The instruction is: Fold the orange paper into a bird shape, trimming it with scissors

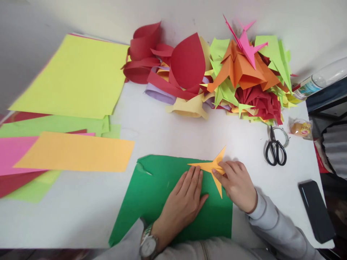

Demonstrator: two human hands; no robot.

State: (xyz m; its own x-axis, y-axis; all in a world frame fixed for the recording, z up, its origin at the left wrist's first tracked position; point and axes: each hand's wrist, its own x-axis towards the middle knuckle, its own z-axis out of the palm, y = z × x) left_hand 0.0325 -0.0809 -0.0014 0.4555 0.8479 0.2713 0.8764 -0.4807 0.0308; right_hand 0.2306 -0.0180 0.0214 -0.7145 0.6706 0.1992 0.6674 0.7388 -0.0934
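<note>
A folded orange paper figure [210, 167] with several long points lies on a dark green sheet [151, 213] in front of me. My left hand [187, 195] rests flat on the green sheet, its fingers stretched out and the tips touching the lower edge of the figure's left point. At the figure's right end, my right hand [237, 184] pinches the paper between thumb and fingers. One thin point sticks up above my right hand and another points down beside it. The part of the figure under my right fingers is hidden.
Yellow sheets [78, 79] and an orange strip [81, 151] lie at left. Red curled paper pieces [187, 61] and piled folded paper figures [241, 72] stand at the back. To the right are black scissors [275, 151], a tape roll [284, 136], a wrapped snack [300, 128], a phone [316, 211] and a bottle [322, 81].
</note>
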